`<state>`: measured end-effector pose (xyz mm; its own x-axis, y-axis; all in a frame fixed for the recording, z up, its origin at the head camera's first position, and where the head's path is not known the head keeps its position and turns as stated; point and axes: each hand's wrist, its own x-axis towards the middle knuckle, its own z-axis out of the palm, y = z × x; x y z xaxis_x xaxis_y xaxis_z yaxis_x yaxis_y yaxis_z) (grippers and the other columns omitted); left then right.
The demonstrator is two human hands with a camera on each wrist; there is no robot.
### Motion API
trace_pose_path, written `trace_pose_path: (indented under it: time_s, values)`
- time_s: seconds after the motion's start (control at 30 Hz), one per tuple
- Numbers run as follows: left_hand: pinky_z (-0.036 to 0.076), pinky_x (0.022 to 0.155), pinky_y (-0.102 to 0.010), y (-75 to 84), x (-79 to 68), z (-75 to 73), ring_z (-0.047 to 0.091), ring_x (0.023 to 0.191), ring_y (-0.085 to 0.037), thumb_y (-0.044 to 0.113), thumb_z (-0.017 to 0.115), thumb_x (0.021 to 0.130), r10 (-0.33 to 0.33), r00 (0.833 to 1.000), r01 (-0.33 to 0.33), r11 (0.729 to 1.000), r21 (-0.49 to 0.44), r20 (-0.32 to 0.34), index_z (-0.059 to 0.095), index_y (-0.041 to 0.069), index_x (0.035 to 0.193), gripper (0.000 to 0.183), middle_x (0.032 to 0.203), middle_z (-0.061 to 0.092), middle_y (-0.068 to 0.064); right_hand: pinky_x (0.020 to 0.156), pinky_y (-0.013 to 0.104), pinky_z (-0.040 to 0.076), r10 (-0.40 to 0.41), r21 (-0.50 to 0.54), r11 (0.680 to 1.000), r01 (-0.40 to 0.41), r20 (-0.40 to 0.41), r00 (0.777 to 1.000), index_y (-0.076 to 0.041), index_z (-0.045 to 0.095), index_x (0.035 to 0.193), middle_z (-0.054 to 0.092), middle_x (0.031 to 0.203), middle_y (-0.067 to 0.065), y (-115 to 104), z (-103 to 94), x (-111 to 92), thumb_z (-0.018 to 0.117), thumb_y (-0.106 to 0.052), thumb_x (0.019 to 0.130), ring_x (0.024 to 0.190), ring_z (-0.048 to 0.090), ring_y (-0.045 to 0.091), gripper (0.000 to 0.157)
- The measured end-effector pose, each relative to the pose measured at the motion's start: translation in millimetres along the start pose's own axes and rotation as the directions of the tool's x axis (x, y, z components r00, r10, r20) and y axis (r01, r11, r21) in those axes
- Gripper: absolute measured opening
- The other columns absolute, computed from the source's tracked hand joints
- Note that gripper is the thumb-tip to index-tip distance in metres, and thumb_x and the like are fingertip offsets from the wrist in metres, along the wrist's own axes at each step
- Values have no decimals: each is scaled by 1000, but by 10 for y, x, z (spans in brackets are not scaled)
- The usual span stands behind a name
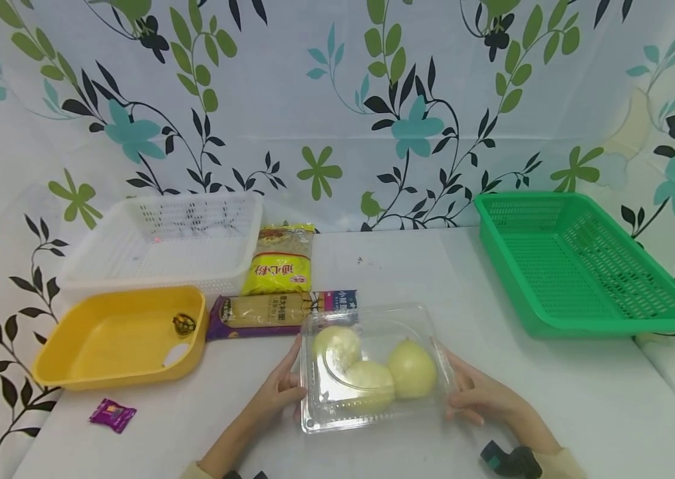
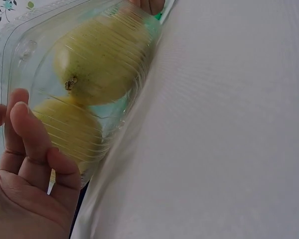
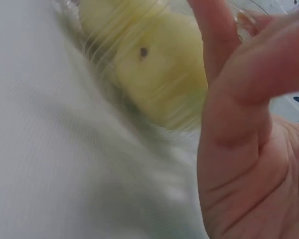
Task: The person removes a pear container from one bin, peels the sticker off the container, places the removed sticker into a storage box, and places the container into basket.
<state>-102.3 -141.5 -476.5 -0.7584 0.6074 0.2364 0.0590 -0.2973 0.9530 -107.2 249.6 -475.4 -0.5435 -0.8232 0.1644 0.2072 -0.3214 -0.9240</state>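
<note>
A clear plastic clamshell box point(image 1: 373, 319) with three yellow-green pears point(image 1: 411, 369) in it is at the middle front of the white table. At its left edge my left hand point(image 1: 282, 386) grips the rim between thumb and fingers. My right hand point(image 1: 481, 392) holds the opposite side the same way. In the left wrist view, the curled fingers of the left hand point(image 2: 32, 164) lie against the box wall, with two pears point(image 2: 102, 59) showing through it. The right wrist view has the right hand point(image 3: 254, 124) beside the box, pears point(image 3: 164, 69) behind the ribbed plastic.
A green basket point(image 1: 529, 279) stands at the right. On the left are a white basket point(image 1: 157, 273) and a yellow tray point(image 1: 116, 382) holding small items. Behind the box lie a noodle pack point(image 1: 265, 311) and a yellow pasta bag point(image 1: 280, 259). A purple wrapped candy point(image 1: 112, 415) lies front left.
</note>
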Motion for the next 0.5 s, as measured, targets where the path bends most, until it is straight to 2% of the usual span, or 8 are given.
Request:
trace_pose_path:
  time_s: [0.07, 0.2, 0.3, 0.4, 0.5]
  values:
    - [44, 41, -29, 4, 3, 11, 51, 47, -13, -14, 41, 82, -5, 1000, 5, 1000, 7, -6, -16, 7, 139, 84, 66, 58, -5, 33, 38, 17, -5, 27, 1000, 5, 2, 1000, -13, -17, 140, 66, 83, 16, 0, 1, -7, 38, 16, 82, 35, 36, 19, 85]
    - [43, 44, -23, 20, 7, 22, 50, 48, -11, -13, 43, 81, -22, 999, 22, 1000, 3, -34, -15, 10, 140, 86, 67, 57, -3, 32, 40, 17, -20, 31, 999, 21, -38, 999, -13, -13, 142, 66, 80, 14, -5, 20, 3, 38, 15, 81, 46, 50, 10, 84]
    - [42, 45, -21, 24, 7, 27, 50, 50, -9, -15, 41, 80, -25, 999, 23, 998, -54, -37, -16, 13, 140, 87, 69, 58, -3, 31, 31, 28, -7, 55, 998, 10, -60, 998, -15, -12, 142, 65, 79, 13, -12, 40, 25, 38, 14, 81, 51, 55, 9, 84]
    - [45, 50, -21, 24, 10, 32, 53, 55, -10, -18, 37, 81, -17, 999, 12, 990, -138, -33, -15, 18, 141, 87, 73, 60, -5, 40, 20, 40, 1, 104, 995, 5, -64, 998, -20, -10, 143, 65, 80, 12, -17, 64, 42, 37, 12, 82, 59, 60, 12, 84]
    - [49, 62, -26, 23, 12, 32, 59, 68, -14, -19, 33, 82, -4, 1000, -2, 971, -239, -28, -13, 24, 141, 86, 84, 63, -10, 47, 17, 43, -40, 153, 987, 42, -20, 999, -25, -7, 143, 65, 84, 11, -3, 79, 56, 34, 12, 82, 64, 62, 12, 83]
